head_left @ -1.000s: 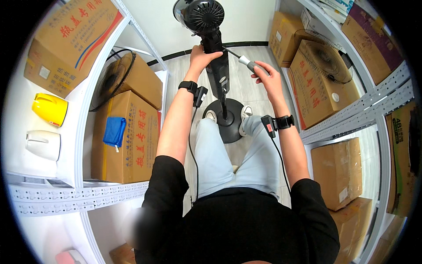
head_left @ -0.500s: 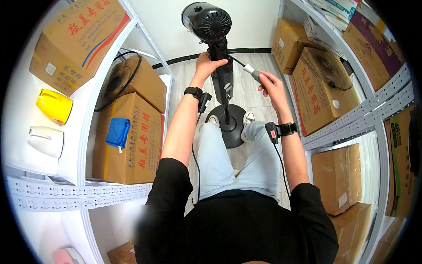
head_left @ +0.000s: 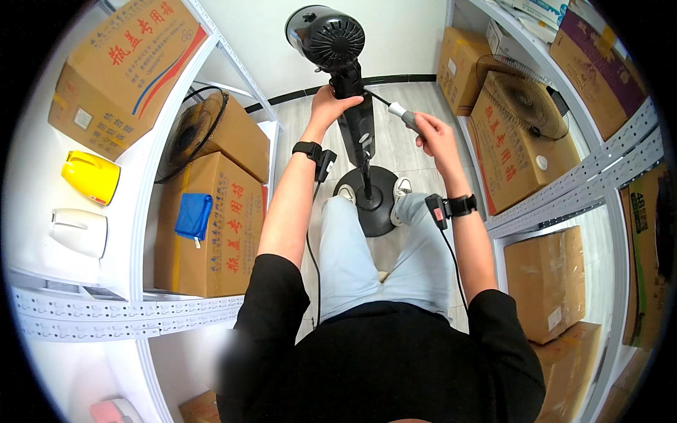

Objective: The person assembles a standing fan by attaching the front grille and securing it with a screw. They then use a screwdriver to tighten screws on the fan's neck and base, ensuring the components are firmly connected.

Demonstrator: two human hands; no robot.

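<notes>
Before me stands a black pedestal fan without its blades or guard, its motor housing (head_left: 331, 39) at the top and its round base (head_left: 374, 204) on the floor by my shoes. My left hand (head_left: 330, 109) is closed around the neck just below the motor, thumb across the front. A grey-and-white-handled screwdriver (head_left: 400, 111) is gripped in my right hand (head_left: 434, 137). Its dark shaft points left to the right side of the neck; whether the tip sits in a screw is hidden.
Shelves with cardboard boxes flank me on both sides. A wire fan guard (head_left: 194, 134) leans on the left; another guard (head_left: 525, 99) lies on a right-hand box (head_left: 493, 151). Yellow (head_left: 92, 178) and white kettle-like bodies (head_left: 79, 233) and a blue cloth (head_left: 193, 216) are at left.
The motor housing appears slightly further left, while the shelves have shifted a little in view. Both hands keep their holds, and the screwdriver stays against the neck's side.
</notes>
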